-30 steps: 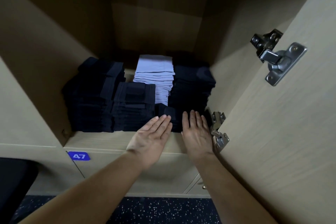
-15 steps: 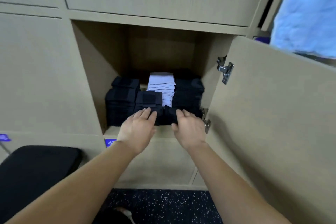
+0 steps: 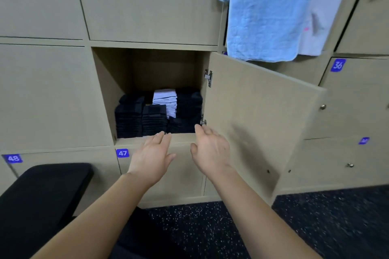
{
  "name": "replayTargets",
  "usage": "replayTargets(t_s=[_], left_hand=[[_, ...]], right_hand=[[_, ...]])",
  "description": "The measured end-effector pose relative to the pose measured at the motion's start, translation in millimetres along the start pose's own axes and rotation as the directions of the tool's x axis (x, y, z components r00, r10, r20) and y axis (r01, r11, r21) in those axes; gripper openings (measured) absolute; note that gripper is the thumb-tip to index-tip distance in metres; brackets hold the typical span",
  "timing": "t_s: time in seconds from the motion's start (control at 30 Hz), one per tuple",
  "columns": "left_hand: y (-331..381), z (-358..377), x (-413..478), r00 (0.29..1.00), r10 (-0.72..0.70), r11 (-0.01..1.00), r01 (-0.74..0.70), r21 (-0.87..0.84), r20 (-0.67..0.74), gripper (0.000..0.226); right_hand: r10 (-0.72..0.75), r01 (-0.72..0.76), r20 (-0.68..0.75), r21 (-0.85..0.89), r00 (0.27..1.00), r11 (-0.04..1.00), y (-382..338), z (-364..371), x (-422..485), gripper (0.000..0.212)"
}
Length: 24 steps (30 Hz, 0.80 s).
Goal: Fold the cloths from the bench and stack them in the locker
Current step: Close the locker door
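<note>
Three numbers can be read, each in white figures on a small blue tag stuck to a pale wood door. The tag 47 [image 3: 122, 153] stands in the top left corner of the door [image 3: 181, 181] just below the open locker [image 3: 109, 94]. The tag 48 [image 3: 13, 158] stands in the same corner of the next door to the left [image 3: 63, 156], at the same height. The tag 36 [image 3: 338, 65] stands in the top left corner of a door on the far right [image 3: 357, 101], higher up. A fourth blue tag [image 3: 363, 140], lower on the right, is too blurred to read.
</note>
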<state>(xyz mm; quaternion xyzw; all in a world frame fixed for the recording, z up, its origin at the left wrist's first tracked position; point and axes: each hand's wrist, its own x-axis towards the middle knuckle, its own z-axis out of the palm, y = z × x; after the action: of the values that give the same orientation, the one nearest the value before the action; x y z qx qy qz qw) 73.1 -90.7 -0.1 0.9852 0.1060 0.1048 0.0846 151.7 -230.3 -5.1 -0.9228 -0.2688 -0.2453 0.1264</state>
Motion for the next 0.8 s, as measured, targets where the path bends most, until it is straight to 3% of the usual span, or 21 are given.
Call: replayTargets(t_s=[0.1, 0.2, 0.37, 0.47, 0.53, 0.67, 0.73, 0.8], left_hand=[[28.2, -2.3, -19.1, 0.998, 0.048, 0.998, -0.049, -0.043, -0.030, 0.063], [64.2, -9.3, -29.9, 0.986, 0.139, 0.988, -0.144, -0.052, -0.092, 0.066], [137.4, -16.7, -35.6, 0.909, 0.337, 0.922, -0.372, -0.109, -0.245, 0.070], [180.9, -8.2, -33.6, 0.880, 0.383, 0.887, -0.436, -0.155, -0.280, 0.072], [206.3, -3.2, -35.1, 0.886, 0.358, 0.889, -0.420, -0.183, -0.295, 0.071], [228.5, 8.1, -28.0, 0.939, 0.262, 0.942, -0.299, -0.153, -0.222, 0.079], [226.6, 9.0, -25.7, 0.939, 0.236, 0.947, -0.280, -0.156, -0.252, 0.087], [221.5, 8.6, -26.1, 0.935, 0.231, 0.952, -0.274, -0.135, -0.269, 0.072]], right_hand=[[-0.029, 0.028, -0.074, -0.010, 0.997, 1.000, 12.3, -34.8, -23.7, 0.046], [-0.047, 0.041, -0.249, -0.030, 0.967, 0.999, 27.2, -80.3, -42.4, 0.043], [-0.020, 0.058, -0.598, 0.044, 0.801, 0.997, 62.7, -138.9, -72.2, 0.045], [0.034, 0.040, -0.698, 0.089, 0.715, 0.995, 88.7, -148.7, -84.5, 0.047], [0.120, -0.037, -0.647, 0.141, 0.753, 0.989, 102.4, -148.4, -88.9, 0.054], [0.343, -0.231, -0.287, 0.361, 0.894, 0.904, 107.5, -138.3, -93.8, 0.061], [0.328, -0.225, -0.256, 0.361, 0.909, 0.905, 107.3, -129.7, -94.3, 0.057], [0.311, -0.189, -0.326, 0.356, 0.893, 0.915, 105.7, -122.6, -92.2, 0.052]])
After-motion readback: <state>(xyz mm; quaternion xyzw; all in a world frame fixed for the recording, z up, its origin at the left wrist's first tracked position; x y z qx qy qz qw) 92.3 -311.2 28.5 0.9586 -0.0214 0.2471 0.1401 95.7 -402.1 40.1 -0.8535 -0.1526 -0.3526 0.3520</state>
